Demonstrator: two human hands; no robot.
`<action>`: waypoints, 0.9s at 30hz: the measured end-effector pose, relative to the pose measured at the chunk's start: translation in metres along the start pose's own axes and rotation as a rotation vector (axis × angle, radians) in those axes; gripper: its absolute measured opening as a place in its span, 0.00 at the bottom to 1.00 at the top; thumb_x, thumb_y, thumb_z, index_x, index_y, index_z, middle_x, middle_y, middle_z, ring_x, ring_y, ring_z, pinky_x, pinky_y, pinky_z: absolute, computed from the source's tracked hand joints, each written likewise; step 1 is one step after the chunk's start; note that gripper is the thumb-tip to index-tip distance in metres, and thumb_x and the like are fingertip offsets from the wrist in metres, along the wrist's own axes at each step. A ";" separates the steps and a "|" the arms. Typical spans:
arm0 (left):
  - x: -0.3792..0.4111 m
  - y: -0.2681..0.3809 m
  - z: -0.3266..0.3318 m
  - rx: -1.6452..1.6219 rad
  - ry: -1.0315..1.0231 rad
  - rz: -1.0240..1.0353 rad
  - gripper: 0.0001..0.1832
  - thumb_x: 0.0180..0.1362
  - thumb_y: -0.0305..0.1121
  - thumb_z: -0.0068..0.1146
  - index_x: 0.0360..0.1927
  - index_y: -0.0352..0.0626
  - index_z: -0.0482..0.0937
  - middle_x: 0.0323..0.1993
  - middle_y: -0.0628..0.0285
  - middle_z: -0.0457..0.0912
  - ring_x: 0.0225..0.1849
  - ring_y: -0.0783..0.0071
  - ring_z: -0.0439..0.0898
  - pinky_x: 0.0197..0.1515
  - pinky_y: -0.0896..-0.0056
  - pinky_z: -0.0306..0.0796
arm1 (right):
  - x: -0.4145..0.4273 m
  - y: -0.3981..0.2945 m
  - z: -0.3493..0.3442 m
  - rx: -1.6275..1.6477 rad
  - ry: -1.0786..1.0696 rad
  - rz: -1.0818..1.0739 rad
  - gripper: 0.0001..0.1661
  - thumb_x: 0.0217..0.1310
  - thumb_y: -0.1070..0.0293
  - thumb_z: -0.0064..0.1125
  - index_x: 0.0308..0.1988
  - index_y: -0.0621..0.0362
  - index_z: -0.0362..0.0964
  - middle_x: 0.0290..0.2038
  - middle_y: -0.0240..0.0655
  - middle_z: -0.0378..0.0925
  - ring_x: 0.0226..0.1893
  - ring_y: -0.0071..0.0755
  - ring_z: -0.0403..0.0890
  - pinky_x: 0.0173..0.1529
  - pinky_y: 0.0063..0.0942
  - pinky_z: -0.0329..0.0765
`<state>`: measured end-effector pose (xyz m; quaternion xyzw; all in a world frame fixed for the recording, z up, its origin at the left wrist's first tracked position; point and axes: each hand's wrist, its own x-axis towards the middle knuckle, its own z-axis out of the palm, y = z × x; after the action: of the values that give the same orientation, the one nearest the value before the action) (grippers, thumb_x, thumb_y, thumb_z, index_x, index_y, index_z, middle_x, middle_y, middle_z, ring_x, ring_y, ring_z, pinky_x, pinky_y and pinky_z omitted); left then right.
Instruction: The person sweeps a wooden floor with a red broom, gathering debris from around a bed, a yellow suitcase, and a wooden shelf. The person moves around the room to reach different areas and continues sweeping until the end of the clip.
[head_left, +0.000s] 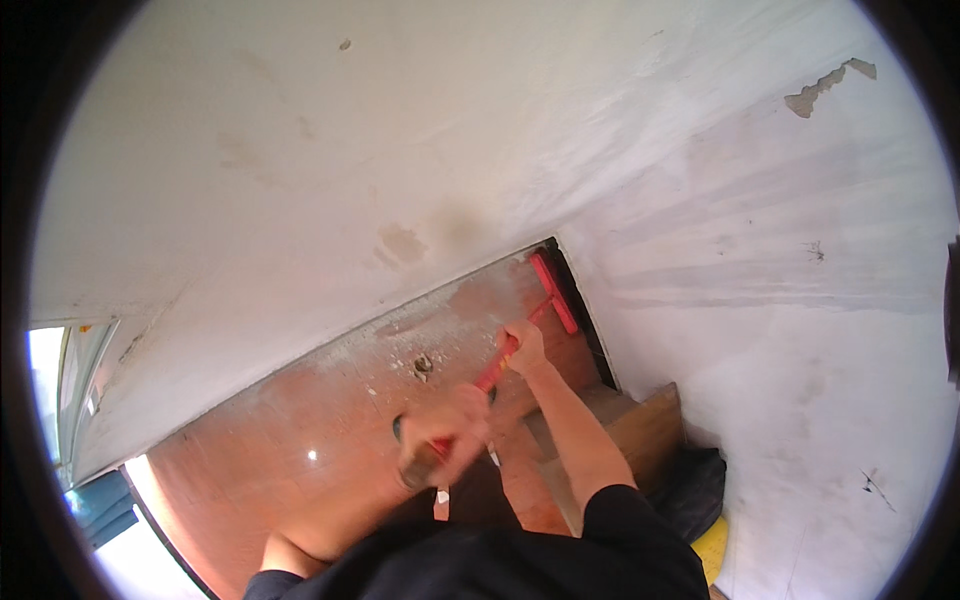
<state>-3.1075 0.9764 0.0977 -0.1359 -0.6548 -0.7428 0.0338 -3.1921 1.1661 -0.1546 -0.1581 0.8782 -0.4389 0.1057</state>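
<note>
A red long-handled floor tool (555, 294), a broom or a mop, reaches down to the reddish-brown floor. Its wide head lies by the dark skirting at the room's corner. My right hand (523, 346) is closed around the handle partway down. Closer to my body, my left hand (450, 435) grips the upper handle; motion blurs its fingers. A small crumpled piece of debris (422, 367) rests on the floor left of the handle, with pale crumbs around it. Dusty, whitish patches run along the foot of the wall.
White walls (300, 187) meet at the corner, stained and chipped. On my right are a wooden board (649, 427), a black bag-like item (690, 491) and a yellow object (712, 551). A window (71, 397) and bluish fabric (101, 506) show at the left.
</note>
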 end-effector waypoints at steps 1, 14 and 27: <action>-0.003 -0.002 -0.011 0.027 0.109 -0.106 0.11 0.59 0.21 0.53 0.20 0.36 0.73 0.25 0.54 0.78 0.31 0.56 0.79 0.48 0.52 0.74 | 0.010 0.001 0.013 0.024 0.047 -0.063 0.06 0.38 0.73 0.61 0.19 0.53 0.70 0.20 0.38 0.73 0.28 0.47 0.78 0.32 0.38 0.73; -0.041 0.095 0.022 0.256 0.187 0.047 0.13 0.53 0.16 0.56 0.18 0.39 0.67 0.16 0.59 0.71 0.18 0.60 0.71 0.24 0.63 0.67 | -0.048 -0.091 0.052 0.323 -0.312 -0.311 0.08 0.37 0.72 0.62 0.18 0.53 0.67 0.20 0.36 0.73 0.25 0.45 0.77 0.31 0.36 0.72; -0.026 0.093 0.039 0.006 -0.207 0.187 0.12 0.46 0.17 0.58 0.15 0.40 0.68 0.15 0.60 0.71 0.18 0.60 0.73 0.30 0.59 0.74 | -0.087 -0.084 -0.016 0.189 0.118 -0.161 0.08 0.42 0.72 0.60 0.19 0.53 0.67 0.19 0.36 0.70 0.23 0.46 0.75 0.31 0.38 0.72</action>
<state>-3.0548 0.9985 0.1853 -0.2720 -0.6414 -0.7165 0.0355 -3.1006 1.1624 -0.0732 -0.1912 0.8221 -0.5352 0.0328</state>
